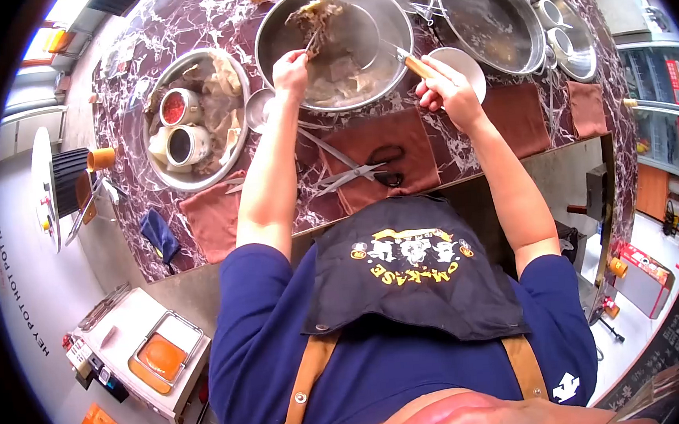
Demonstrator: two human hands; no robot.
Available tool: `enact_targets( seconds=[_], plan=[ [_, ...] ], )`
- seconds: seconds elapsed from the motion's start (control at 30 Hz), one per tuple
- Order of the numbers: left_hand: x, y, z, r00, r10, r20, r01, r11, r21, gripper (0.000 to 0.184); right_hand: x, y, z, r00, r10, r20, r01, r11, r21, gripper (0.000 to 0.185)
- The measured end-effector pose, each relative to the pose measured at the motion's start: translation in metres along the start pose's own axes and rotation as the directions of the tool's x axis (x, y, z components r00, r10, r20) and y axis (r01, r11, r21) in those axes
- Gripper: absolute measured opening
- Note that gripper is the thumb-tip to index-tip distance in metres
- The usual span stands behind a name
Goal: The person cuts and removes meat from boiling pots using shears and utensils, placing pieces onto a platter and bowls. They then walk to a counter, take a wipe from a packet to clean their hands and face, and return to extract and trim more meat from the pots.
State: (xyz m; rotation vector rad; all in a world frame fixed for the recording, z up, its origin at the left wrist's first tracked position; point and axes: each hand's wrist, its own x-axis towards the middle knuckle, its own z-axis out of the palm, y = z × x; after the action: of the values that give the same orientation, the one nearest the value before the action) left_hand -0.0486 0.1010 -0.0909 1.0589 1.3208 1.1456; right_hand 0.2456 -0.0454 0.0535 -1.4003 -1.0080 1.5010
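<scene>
My left hand (pixel 290 75) is closed around a thin metal utensil (pixel 312 45), whose kind I cannot make out, over the left side of a big steel pot (pixel 264 40). A ragged brownish piece of food (pixel 316 15) hangs at its tip. My right hand (pixel 451 90) grips the wooden handle (pixel 421 67) of a metal tool at the pot's right rim. That tool's head reaches into the steaming pot, where a round outline shows. Pale, flat food pieces (pixel 343 87) lie low in the pot. Near my right hand is a white plate (pixel 467 67).
On the left, a steel basin (pixel 155 163) holds pale food and two small containers. To the right stand another large pot (pixel 491 16) and a basin (pixel 581 65) with white cups. Scissors (pixel 352 172) lie on a brown cloth (pixel 413 140) at the marble counter's front edge.
</scene>
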Motion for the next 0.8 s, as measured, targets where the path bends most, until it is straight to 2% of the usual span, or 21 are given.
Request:
enact_targets(
  seconds=[0.03,0.1,0.17,0.3,0.37,0.4,0.43,0.47,0.5,0.53,0.57,0.6,0.63,0.67,0.77,0.8],
  plan=[
    [-0.003,0.003,-0.001,1.000,-0.001,0.004,0.001,0.993,-0.117,0.015,0.000,0.001,0.002,1.000,0.015,-0.010,-0.015,1.000,0.004,0.048],
    [-0.015,0.014,-0.006,0.995,-0.077,0.056,0.087,0.976,-0.199,0.014,0.002,0.004,0.004,0.999,0.020,-0.030,-0.019,0.999,0.040,0.047],
    [-0.026,0.029,-0.004,0.996,-0.080,0.035,0.086,0.944,-0.319,0.013,0.002,0.006,0.006,0.997,0.025,-0.071,-0.021,0.997,0.069,0.046],
    [-0.038,0.060,-0.012,0.994,-0.111,-0.019,0.101,0.950,-0.296,0.016,0.008,0.021,0.015,0.988,0.052,-0.146,-0.034,0.992,0.123,0.041],
    [-0.018,0.040,-0.026,0.988,0.070,-0.135,-0.060,0.995,0.079,0.023,0.015,0.044,0.023,0.993,0.002,-0.115,0.020,0.982,0.188,0.038],
    [-0.012,0.034,-0.030,0.988,0.066,-0.142,-0.066,0.998,0.004,0.028,0.018,0.055,0.024,0.997,-0.028,-0.067,0.038,0.987,0.154,0.036],
    [-0.016,0.046,-0.031,0.991,-0.006,-0.130,0.005,1.000,-0.002,0.026,0.025,0.075,0.021,0.966,-0.255,0.044,0.259,0.960,-0.110,0.035],
    [-0.023,0.055,-0.027,0.991,0.018,-0.133,-0.023,0.999,-0.035,0.024,0.016,0.061,0.028,0.976,-0.217,0.018,0.217,0.962,-0.168,0.037],
    [-0.018,0.045,-0.034,0.980,0.181,-0.088,-0.171,0.979,0.111,0.022,0.010,0.051,0.030,0.994,-0.104,0.033,0.106,0.993,-0.061,0.048],
    [-0.023,0.052,-0.030,0.988,0.142,-0.069,-0.145,0.988,-0.046,0.020,0.006,0.043,0.027,0.998,0.048,0.044,-0.042,0.992,-0.115,0.062],
    [-0.029,0.061,-0.024,0.994,0.101,-0.052,-0.109,0.975,-0.194,0.019,0.005,0.046,0.023,0.996,0.040,0.081,-0.031,0.994,-0.109,0.065],
    [-0.036,0.075,-0.016,0.993,0.112,-0.035,-0.117,0.975,-0.187,0.019,-0.002,0.038,0.015,0.990,0.071,0.123,-0.051,0.986,-0.157,0.067],
    [-0.045,0.094,-0.005,0.998,0.046,-0.041,-0.052,0.988,-0.142,0.018,-0.006,0.029,0.005,0.979,0.107,0.172,-0.072,0.977,-0.202,0.069],
    [-0.052,0.112,0.011,0.998,-0.022,-0.057,0.016,0.995,-0.095,0.017,-0.007,0.029,-0.008,0.980,0.099,0.173,-0.067,0.981,-0.184,0.069],
    [-0.071,0.154,0.070,0.997,-0.017,-0.069,0.013,0.999,-0.052,0.016,-0.013,0.041,-0.059,0.964,0.090,0.252,-0.052,0.987,-0.152,0.070],
    [-0.070,0.162,0.089,0.997,0.006,-0.071,-0.007,1.000,-0.017,0.017,-0.015,0.049,-0.082,0.966,0.047,0.255,-0.026,0.996,-0.084,0.064]
  ],
)
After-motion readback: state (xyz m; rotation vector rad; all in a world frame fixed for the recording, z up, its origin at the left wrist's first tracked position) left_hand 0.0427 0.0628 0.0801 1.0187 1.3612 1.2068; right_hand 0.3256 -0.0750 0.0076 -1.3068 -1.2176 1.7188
